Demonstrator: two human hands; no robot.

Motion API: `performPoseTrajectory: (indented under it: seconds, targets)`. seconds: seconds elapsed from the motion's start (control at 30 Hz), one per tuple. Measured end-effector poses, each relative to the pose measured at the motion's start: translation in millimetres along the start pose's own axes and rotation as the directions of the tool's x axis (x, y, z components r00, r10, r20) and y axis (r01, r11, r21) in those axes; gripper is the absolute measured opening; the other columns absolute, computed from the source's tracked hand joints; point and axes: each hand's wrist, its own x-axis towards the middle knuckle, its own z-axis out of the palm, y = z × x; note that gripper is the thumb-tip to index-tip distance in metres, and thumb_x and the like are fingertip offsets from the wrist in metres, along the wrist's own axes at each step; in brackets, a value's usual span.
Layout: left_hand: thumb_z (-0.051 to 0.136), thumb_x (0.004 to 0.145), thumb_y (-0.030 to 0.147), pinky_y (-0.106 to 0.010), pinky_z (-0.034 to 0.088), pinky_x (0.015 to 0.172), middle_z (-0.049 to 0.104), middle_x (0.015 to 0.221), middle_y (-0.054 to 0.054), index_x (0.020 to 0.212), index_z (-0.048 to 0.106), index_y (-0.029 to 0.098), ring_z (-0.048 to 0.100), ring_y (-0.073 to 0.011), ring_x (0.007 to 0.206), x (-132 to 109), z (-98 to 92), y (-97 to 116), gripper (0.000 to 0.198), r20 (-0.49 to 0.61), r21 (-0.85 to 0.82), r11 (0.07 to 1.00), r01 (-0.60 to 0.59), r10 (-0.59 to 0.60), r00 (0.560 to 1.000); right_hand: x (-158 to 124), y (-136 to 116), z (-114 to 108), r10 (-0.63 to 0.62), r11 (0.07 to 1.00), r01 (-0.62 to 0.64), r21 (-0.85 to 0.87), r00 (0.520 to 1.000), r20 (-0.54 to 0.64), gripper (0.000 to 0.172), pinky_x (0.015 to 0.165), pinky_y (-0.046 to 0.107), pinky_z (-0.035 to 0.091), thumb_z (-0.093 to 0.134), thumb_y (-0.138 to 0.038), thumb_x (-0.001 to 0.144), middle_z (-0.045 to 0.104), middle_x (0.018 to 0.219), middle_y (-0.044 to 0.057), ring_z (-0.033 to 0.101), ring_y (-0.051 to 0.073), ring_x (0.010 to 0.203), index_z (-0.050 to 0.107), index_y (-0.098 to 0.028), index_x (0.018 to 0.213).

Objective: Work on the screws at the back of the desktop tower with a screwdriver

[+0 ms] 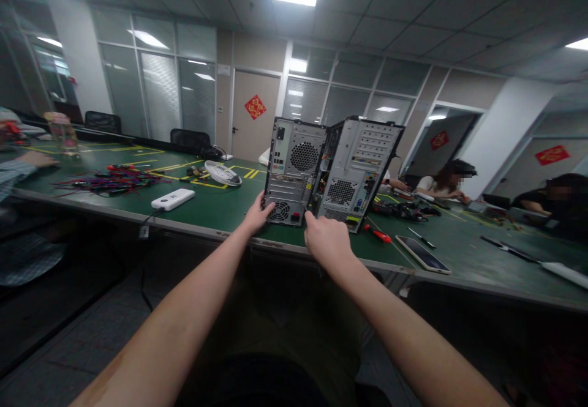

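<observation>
Two computer towers stand upright near the table's front edge with their backs facing me. The left tower (288, 177) shows a round fan grille, ports and a power supply at the bottom. My left hand (258, 214) grips its lower left edge, thumb on the back panel and the other fingers round the side. My right hand (327, 235) is closed at its lower right edge, in front of the gap between the towers; most of its fingertips are hidden. The right tower (353, 174) leans slightly in view, its inner side partly exposed beside the left one.
On the green table (211, 211) lie a white power strip (173, 199), bundled wires (117, 180) and a white basket (223, 173). Right of the towers are a red screwdriver (378, 234), a phone (421, 254) and dark cables (404, 210). Other people sit at both sides.
</observation>
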Motion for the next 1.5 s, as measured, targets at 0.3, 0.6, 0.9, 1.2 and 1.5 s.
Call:
performPoseTrajectory:
  seconds: [0.3, 0.6, 0.9, 1.2, 1.5]
  targets:
    - [0.069, 0.089, 0.042, -0.040, 0.042, 0.114, 0.061, 0.144, -0.010, 0.153, 0.040, 0.023, 0.060, -0.0249, 0.130, 3.2, -0.4, -4.8, 0.073, -0.010, 0.044, 0.999, 0.004, -0.003, 1.000, 3.0, -4.3, -0.2, 0.129, 0.989, -0.130, 0.073, 0.992, 0.016, 0.025, 0.078, 0.036, 0.053, 0.044, -0.025, 0.099, 0.075, 0.090, 0.017, 0.075, 0.030, 0.087, 0.059, -0.014, 0.115]
    - [0.069, 0.088, 0.039, -0.040, 0.042, 0.114, 0.061, 0.144, -0.011, 0.153, 0.041, 0.023, 0.060, -0.0251, 0.130, 2.6, -0.2, -4.5, 0.073, 0.003, -0.030, 1.000, -0.009, 0.009, 1.000, -4.8, -9.1, 17.6, 0.421, 0.857, -0.395, 0.331, 0.907, -0.007, 0.022, 0.074, 0.032, 0.048, 0.050, -0.032, 0.097, 0.074, 0.084, 0.012, 0.072, 0.027, 0.080, 0.064, -0.018, 0.108]
    - [0.069, 0.088, 0.040, -0.039, 0.041, 0.115, 0.059, 0.146, -0.011, 0.154, 0.040, 0.024, 0.059, -0.0239, 0.131, 2.9, -0.7, -6.8, 0.074, 0.007, -0.053, 0.998, -0.026, 0.027, 1.000, -10.2, -6.1, 36.6, 0.648, 0.476, -0.530, 0.702, 0.751, 0.127, 0.024, 0.067, 0.026, 0.038, 0.050, -0.036, 0.096, 0.073, 0.086, 0.007, 0.064, 0.021, 0.078, 0.069, -0.022, 0.095]
    - [0.070, 0.088, 0.040, -0.043, 0.042, 0.115, 0.062, 0.143, -0.010, 0.152, 0.041, 0.025, 0.061, -0.0249, 0.129, 2.8, -0.6, -6.8, 0.072, 0.002, -0.033, 0.999, -0.004, 0.004, 1.000, -18.2, -20.7, 37.8, 0.569, 0.634, -0.461, 0.620, 0.822, 0.029, 0.022, 0.063, 0.026, 0.031, 0.050, -0.035, 0.100, 0.061, 0.074, 0.000, 0.055, 0.018, 0.066, 0.062, -0.023, 0.112]
    - [0.070, 0.088, 0.043, -0.042, 0.041, 0.115, 0.061, 0.144, -0.009, 0.153, 0.041, 0.027, 0.061, -0.0249, 0.129, 0.6, -1.4, -3.5, 0.072, 0.003, -0.019, 1.000, 0.002, -0.002, 1.000, -19.6, -26.4, 31.8, 0.423, 0.796, -0.276, 0.539, 0.891, -0.168, 0.014, 0.070, 0.025, 0.042, 0.053, -0.025, 0.100, 0.052, 0.108, 0.005, 0.058, 0.013, 0.080, 0.066, -0.020, 0.102]
